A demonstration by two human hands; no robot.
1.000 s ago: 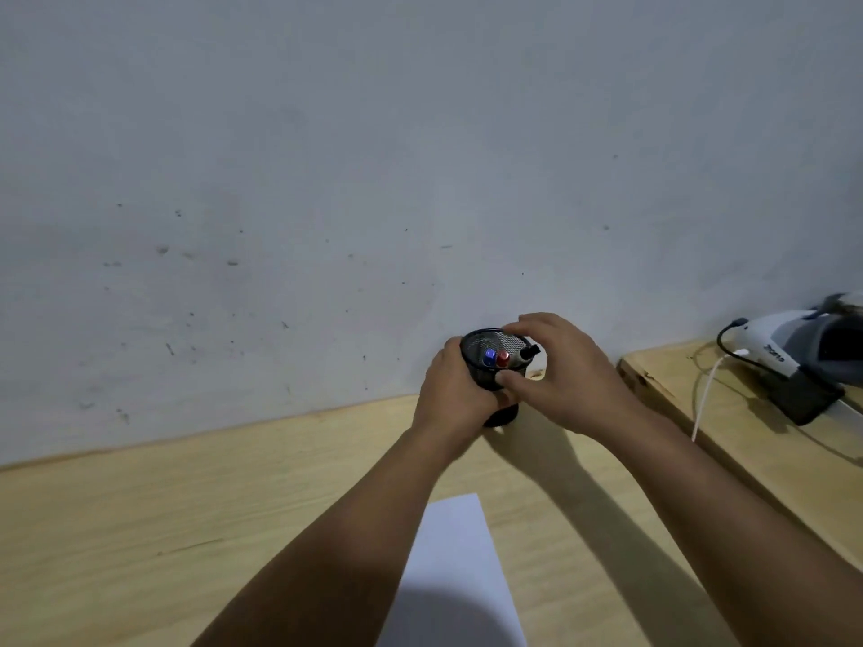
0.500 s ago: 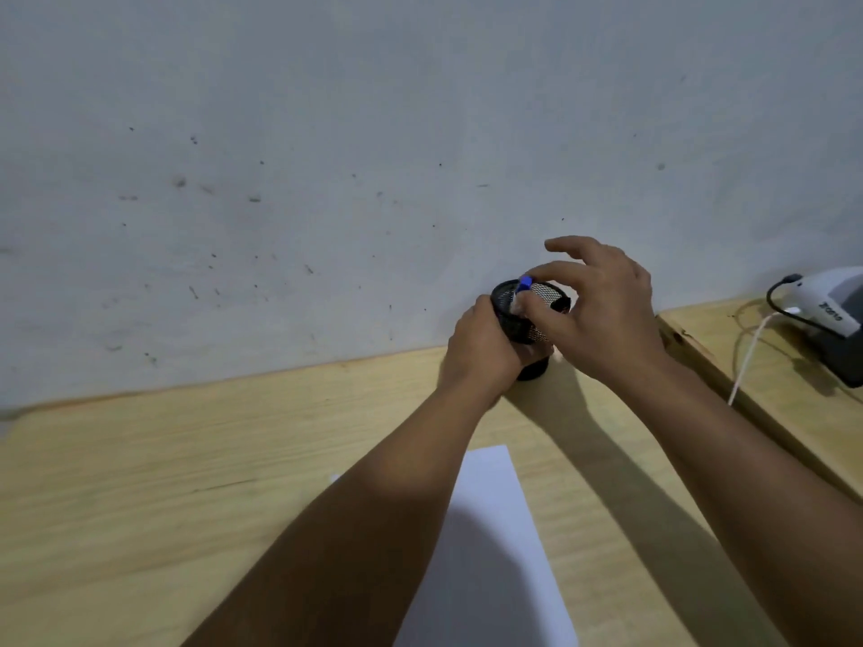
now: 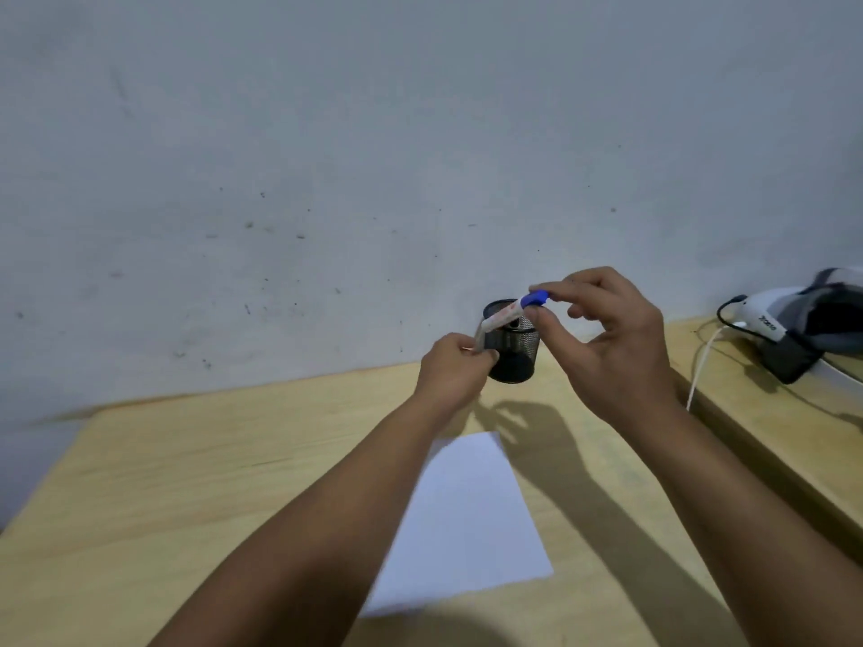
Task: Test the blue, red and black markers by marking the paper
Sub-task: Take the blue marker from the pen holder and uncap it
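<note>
Uncapping looks set up: blue marker [image 3: 506, 314] body clamped by left hand [image 3: 455, 371], cap pinched by right hand [image 3: 616, 338], held above paper [image 3: 467, 520].

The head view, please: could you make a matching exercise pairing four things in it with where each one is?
Things:
1. marker
2. mesh cup
3. paper
4. white cable

Places:
A. flat on the table, under the forearms
B. standing at the wall, behind the hands
C. held in the air between left hand and right hand
D. at the right, running down off the raised board

Pairs: 1-C, 2-B, 3-A, 4-D
</note>
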